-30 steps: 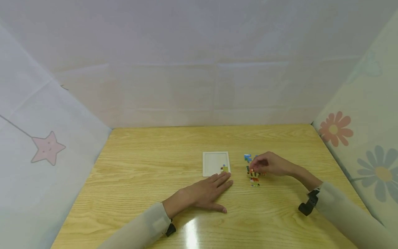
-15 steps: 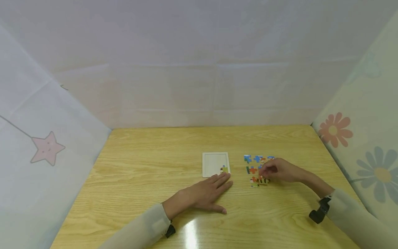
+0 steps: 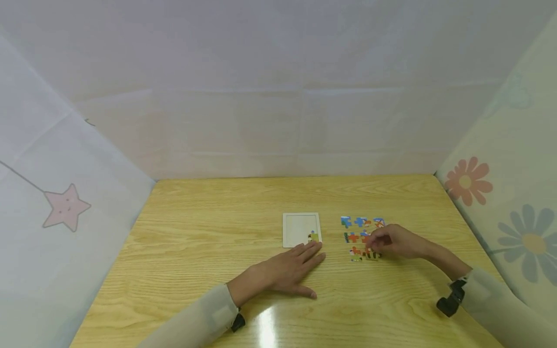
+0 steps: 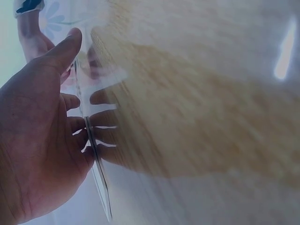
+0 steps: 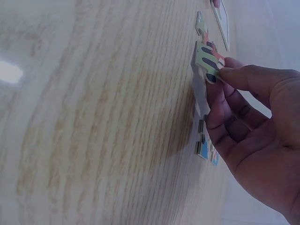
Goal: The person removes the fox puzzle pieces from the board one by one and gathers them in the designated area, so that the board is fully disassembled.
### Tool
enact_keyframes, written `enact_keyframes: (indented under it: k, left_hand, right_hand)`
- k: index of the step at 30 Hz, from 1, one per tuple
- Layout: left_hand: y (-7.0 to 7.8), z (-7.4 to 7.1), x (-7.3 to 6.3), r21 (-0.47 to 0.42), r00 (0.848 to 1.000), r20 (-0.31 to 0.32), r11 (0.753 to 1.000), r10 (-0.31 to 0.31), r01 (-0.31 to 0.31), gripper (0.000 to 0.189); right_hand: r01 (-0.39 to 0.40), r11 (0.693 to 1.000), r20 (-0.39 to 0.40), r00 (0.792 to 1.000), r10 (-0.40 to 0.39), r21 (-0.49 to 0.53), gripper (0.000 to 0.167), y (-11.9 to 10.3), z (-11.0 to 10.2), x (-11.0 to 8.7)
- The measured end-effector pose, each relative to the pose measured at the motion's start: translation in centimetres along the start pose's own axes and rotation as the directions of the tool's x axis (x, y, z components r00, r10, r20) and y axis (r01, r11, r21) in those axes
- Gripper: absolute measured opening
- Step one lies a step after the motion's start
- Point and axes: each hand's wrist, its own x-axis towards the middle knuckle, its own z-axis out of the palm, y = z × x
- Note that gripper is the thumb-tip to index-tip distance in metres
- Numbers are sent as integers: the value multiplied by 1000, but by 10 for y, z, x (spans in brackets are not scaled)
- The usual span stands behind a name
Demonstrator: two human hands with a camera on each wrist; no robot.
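Observation:
My right hand [image 3: 398, 240] pinches a yellow-green jigsaw piece with dark stripes [image 5: 207, 57] between thumb and fingers, at the lower row of loose pieces. In the right wrist view the held piece is tilted, with a red-and-green piece [image 5: 201, 24] just beyond it. My left hand [image 3: 288, 269] lies flat, fingers spread, with its fingertips at the near right corner of a pale square puzzle tray [image 3: 285, 230]. One green piece [image 3: 315, 236] sits in that corner of the tray. In the left wrist view the fingertips meet the tray's edge [image 4: 102, 192].
Loose pieces lie in rough rows right of the tray, among them a blue corner piece [image 3: 345, 221], a fox-faced piece [image 3: 379, 222] and a red piece [image 3: 353, 238]. The wooden table [image 3: 209, 217] ends at a pale cloth wall [image 3: 278, 130] behind.
My right hand has moved right and slightly nearer with the striped piece, uncovering pieces in the upper rows. The left hand and tray have stayed in place.

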Motion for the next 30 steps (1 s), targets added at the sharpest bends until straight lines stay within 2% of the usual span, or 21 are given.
enact_keyframes:
  k: [8,13,22,30]
  left_hand:
    - [0,-1,0,-6,1000,10,1000,-9,9,99]
    - [0,0,0,-11,1000,7,1000,-8,8,99]
    - [-2,0,-1,-41,1000,3,999,6,-6,99]
    - [-3,-1,-2,-59,1000,11,998,7,-6,99]
  right_hand:
    - [48,995,-36,998,-51,-89,17,-4,4,-1]
    - [23,990,-60,998,-32,-140,17,-5,6,-2]
    - [-21,986,-76,997,9,-166,16,-6,7,-1]
    - [58,963,-133,986,-96,-265,24,-5,9,7]
